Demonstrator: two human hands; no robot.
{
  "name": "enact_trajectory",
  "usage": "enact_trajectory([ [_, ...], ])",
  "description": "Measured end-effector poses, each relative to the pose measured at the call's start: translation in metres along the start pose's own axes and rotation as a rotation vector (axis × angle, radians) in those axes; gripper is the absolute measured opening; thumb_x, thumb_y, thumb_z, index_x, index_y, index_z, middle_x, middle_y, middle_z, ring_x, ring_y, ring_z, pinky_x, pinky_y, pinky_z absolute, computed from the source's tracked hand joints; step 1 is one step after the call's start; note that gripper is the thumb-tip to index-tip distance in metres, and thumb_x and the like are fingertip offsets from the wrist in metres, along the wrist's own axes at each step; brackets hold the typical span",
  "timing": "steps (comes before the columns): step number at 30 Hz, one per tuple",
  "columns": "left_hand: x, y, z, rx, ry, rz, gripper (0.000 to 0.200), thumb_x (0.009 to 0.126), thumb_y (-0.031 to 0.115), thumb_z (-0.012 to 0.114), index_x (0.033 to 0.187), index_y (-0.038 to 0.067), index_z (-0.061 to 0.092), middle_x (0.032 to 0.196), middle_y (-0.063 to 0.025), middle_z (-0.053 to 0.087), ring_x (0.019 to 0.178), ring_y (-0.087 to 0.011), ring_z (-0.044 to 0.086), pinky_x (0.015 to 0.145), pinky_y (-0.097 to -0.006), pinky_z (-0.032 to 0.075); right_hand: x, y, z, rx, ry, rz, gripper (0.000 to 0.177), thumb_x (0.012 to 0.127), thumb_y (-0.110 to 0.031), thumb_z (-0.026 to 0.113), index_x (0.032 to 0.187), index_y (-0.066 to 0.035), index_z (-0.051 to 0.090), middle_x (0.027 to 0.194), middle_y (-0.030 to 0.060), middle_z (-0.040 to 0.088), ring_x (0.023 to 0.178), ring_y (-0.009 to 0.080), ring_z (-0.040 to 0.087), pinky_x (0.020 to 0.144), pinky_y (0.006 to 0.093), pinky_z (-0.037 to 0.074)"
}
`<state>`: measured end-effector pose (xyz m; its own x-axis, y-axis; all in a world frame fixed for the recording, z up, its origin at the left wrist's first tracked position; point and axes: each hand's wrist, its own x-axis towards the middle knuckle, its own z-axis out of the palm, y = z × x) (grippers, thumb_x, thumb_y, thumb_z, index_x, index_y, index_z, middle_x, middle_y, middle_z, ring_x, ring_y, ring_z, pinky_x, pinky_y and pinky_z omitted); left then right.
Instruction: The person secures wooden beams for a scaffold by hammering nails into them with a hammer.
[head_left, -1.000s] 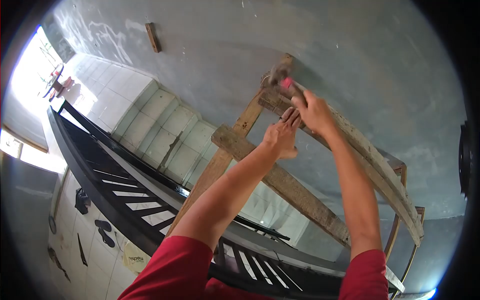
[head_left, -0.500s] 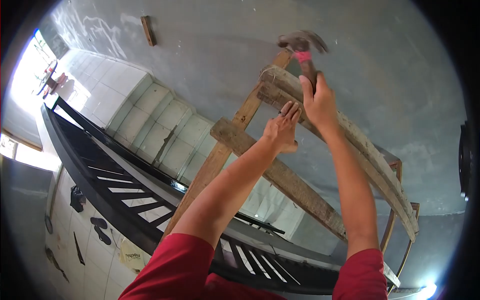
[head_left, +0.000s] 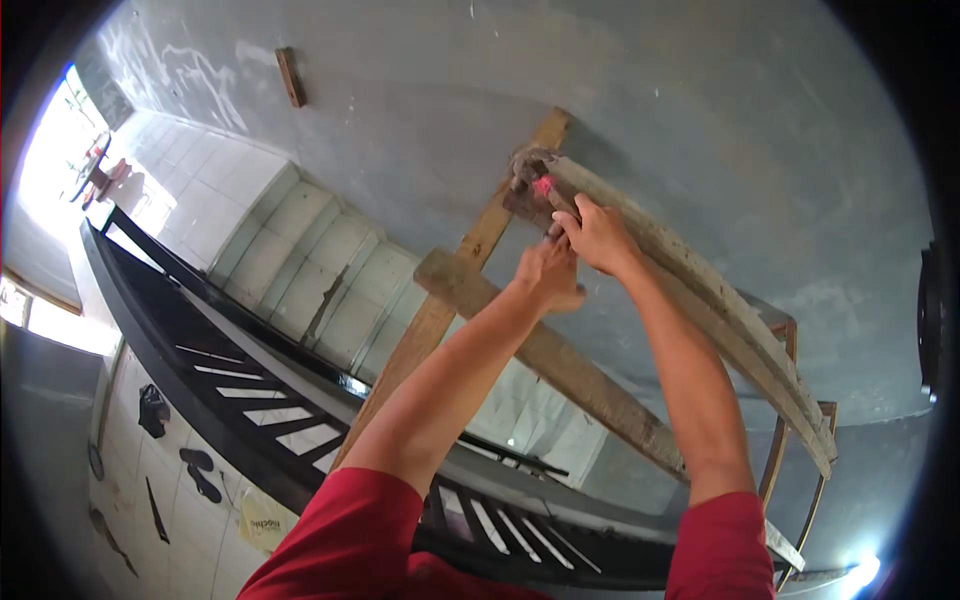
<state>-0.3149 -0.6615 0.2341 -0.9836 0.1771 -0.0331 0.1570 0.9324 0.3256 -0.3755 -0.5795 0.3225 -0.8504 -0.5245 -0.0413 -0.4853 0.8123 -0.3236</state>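
Observation:
My right hand (head_left: pixel 600 238) is closed around the handle of a claw hammer (head_left: pixel 555 195), which has a pink band below its head. The hammer's head lies against the near end of the upper wooden planks (head_left: pixel 690 265), beside an upright wooden post (head_left: pixel 487 230). Just below, my left hand (head_left: pixel 548 272) grips the lower edge of these planks, its fingertips partly hidden by my right hand. A lower wooden plank (head_left: pixel 560 360) crosses the post beneath my left hand.
A black slatted railing (head_left: pixel 215 375) runs below my arms, with tiled stairs (head_left: pixel 300 255) beyond it. Far below, sandals (head_left: pixel 202 475) and a plastic bag (head_left: pixel 262 520) lie on the tiled floor. A grey wall (head_left: pixel 420 110) rises behind the planks; a small wood block (head_left: pixel 290 77) is fixed to it.
My right hand has swung the hammer down and left, from above the planks onto their near end. My left hand has shifted slightly down and left.

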Motion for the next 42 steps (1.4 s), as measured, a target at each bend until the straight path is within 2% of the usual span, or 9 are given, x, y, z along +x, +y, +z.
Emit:
enact_trajectory([
  [2, -0.005, 0.0, 0.0, -0.006, 0.215, 0.025, 0.084, 0.078, 0.04, 0.066, 0.146, 0.001, 0.036, 0.152, -0.0132, 0.036, 0.134, -0.0284, 0.044, 0.103, -0.0416, 0.048, -0.001, -0.006, -0.01, 0.035, 0.064, 0.002, 0.045, 0.098, -0.043, 0.052, 0.104, 0.002, 0.054, 0.088, 0.0312, 0.067, 0.092, 0.0504, 0.063, 0.078, 0.0576, 0.048],
  [9, 0.004, 0.002, -0.012, -0.095, -0.064, -0.018, 0.083, 0.076, 0.036, 0.065, 0.147, 0.003, 0.036, 0.153, -0.0119, 0.036, 0.134, -0.0277, 0.044, 0.102, -0.0413, 0.047, -0.009, -0.019, -0.011, 0.173, -0.05, 0.162, 0.047, 0.098, -0.04, 0.053, 0.109, 0.006, 0.055, 0.074, 0.0241, 0.065, 0.062, 0.0401, 0.064, 0.059, 0.0459, 0.05],
  [13, -0.009, 0.001, -0.014, -0.111, 0.06, 0.006, 0.076, 0.076, 0.037, 0.066, 0.14, 0.002, 0.044, 0.148, -0.0143, 0.043, 0.137, -0.0297, 0.041, 0.105, -0.0411, 0.045, 0.004, 0.018, 0.033, 0.076, 0.422, -0.258, 0.056, 0.098, -0.042, 0.053, 0.124, 0.007, 0.053, 0.07, 0.0197, 0.065, 0.042, 0.0275, 0.058, 0.043, 0.0403, 0.047],
  [17, -0.005, 0.002, -0.009, -0.169, -0.051, -0.038, 0.079, 0.075, 0.036, 0.068, 0.143, 0.003, 0.042, 0.151, -0.0141, 0.04, 0.143, -0.0279, 0.033, 0.107, -0.043, 0.043, -0.006, 0.007, 0.004, 0.137, -0.033, 0.088, 0.057, 0.098, -0.043, 0.054, 0.125, 0.007, 0.053, 0.07, 0.0191, 0.065, 0.044, 0.0281, 0.058, 0.043, 0.0411, 0.047],
  [19, -0.009, 0.002, -0.003, -0.087, 0.264, 0.021, 0.077, 0.076, 0.034, 0.068, 0.143, 0.003, 0.043, 0.151, -0.0137, 0.039, 0.144, -0.0264, 0.03, 0.11, -0.0467, 0.039, -0.017, -0.004, -0.006, 0.177, 0.263, -0.038, 0.053, 0.097, -0.044, 0.055, 0.114, 0.006, 0.056, 0.066, 0.0168, 0.064, 0.043, 0.0254, 0.057, 0.042, 0.039, 0.046],
  [20, -0.006, 0.004, -0.003, -0.087, 0.267, 0.027, 0.077, 0.076, 0.034, 0.068, 0.143, 0.003, 0.043, 0.151, -0.0137, 0.039, 0.144, -0.0264, 0.03, 0.11, -0.0467, 0.039, -0.04, -0.013, -0.031, 0.287, 0.108, 0.198, 0.045, 0.097, -0.043, 0.057, 0.101, 0.002, 0.058, 0.08, 0.0216, 0.066, 0.058, 0.0367, 0.063, 0.051, 0.0437, 0.048],
  [22, 0.0, 0.005, -0.004, 0.154, 0.337, 0.027, 0.074, 0.081, 0.039, 0.07, 0.141, 0.003, 0.046, 0.148, -0.0141, 0.042, 0.143, -0.027, 0.032, 0.113, -0.0485, 0.033, -0.062, 0.029, -0.029, 0.188, 0.337, 0.095, 0.046, 0.095, -0.044, 0.06, 0.094, 0.002, 0.059, 0.065, 0.0135, 0.06, 0.046, 0.0253, 0.057, 0.044, 0.0369, 0.043],
  [32, 0.064, 0.02, -0.011, 0.084, 0.126, 0.055, 0.078, 0.086, 0.058, 0.065, 0.139, 0.005, 0.047, 0.145, -0.0161, 0.044, 0.142, -0.0339, 0.034, 0.119, -0.0502, 0.021, -0.3, 0.111, -0.026, 0.341, 0.484, 0.493, 0.032, 0.094, -0.027, 0.066, 0.076, -0.003, 0.055, 0.052, 0.0008, 0.048, 0.046, 0.0109, 0.051, 0.046, 0.028, 0.039],
  [42, 0.064, 0.021, -0.022, 0.09, 0.103, 0.089, 0.089, 0.087, 0.069, 0.056, 0.149, 0.008, 0.036, 0.149, -0.0164, 0.038, 0.146, -0.0344, 0.025, 0.121, -0.0502, 0.018, -0.322, 0.136, 0.02, 0.863, 0.626, 0.619, 0.03, 0.095, -0.025, 0.065, 0.078, -0.004, 0.054, 0.057, 0.0008, 0.049, 0.046, 0.0089, 0.047, 0.046, 0.0268, 0.044],
])
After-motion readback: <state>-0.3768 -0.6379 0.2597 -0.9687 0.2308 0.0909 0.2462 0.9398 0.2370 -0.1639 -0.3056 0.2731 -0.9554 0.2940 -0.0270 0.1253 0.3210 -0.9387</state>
